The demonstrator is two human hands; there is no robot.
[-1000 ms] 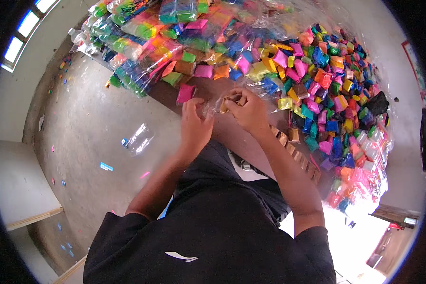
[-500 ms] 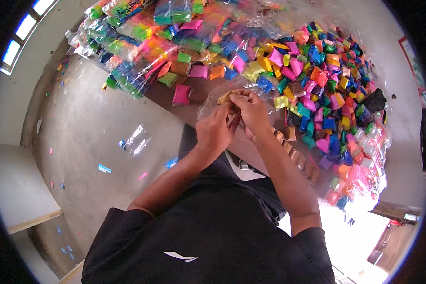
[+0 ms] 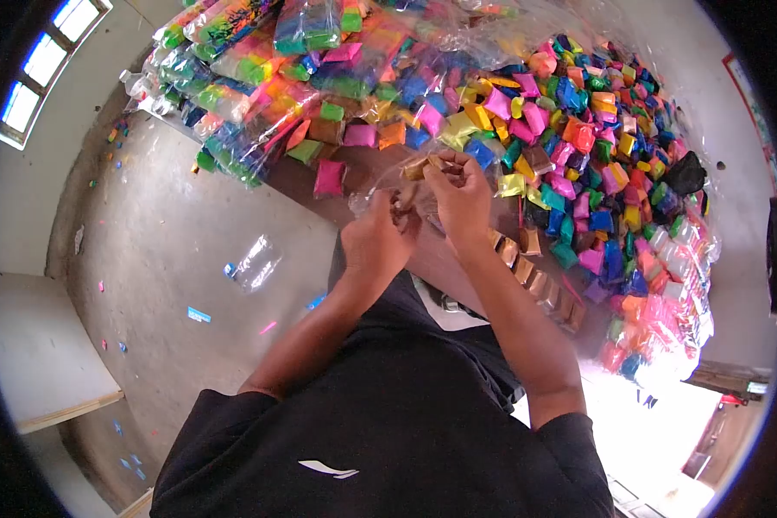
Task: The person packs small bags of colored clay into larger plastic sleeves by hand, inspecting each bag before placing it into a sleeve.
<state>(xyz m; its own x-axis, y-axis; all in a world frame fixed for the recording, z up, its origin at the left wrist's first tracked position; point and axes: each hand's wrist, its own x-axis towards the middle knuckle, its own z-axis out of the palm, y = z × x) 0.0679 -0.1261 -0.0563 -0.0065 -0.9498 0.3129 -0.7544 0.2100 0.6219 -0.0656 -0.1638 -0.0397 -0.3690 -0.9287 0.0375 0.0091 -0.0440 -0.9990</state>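
Over the table's near edge, my right hand (image 3: 462, 200) pinches a small gold-brown packet (image 3: 414, 168) between thumb and fingers. My left hand (image 3: 378, 235) is just to the left and lower, its fingers curled closed at a clear plastic bag (image 3: 367, 192). The bag spreads thinly behind both hands, and its exact grip is partly hidden. Beyond my left hand lies a pink packet (image 3: 329, 179) on the brown tabletop (image 3: 306, 198). A row of gold-brown packets (image 3: 540, 285) sits to the right of my right forearm.
A large heap of colourful wrapped packets (image 3: 570, 129) covers the table's right side. Filled clear bags (image 3: 242, 65) pile up at the left. On the floor lie an empty plastic bottle (image 3: 257, 262) and blue scraps (image 3: 198, 315).
My hands have drawn apart, the left one shifting left and slightly down. The gold-brown packet stays at my right hand. The whole view has shifted slightly.
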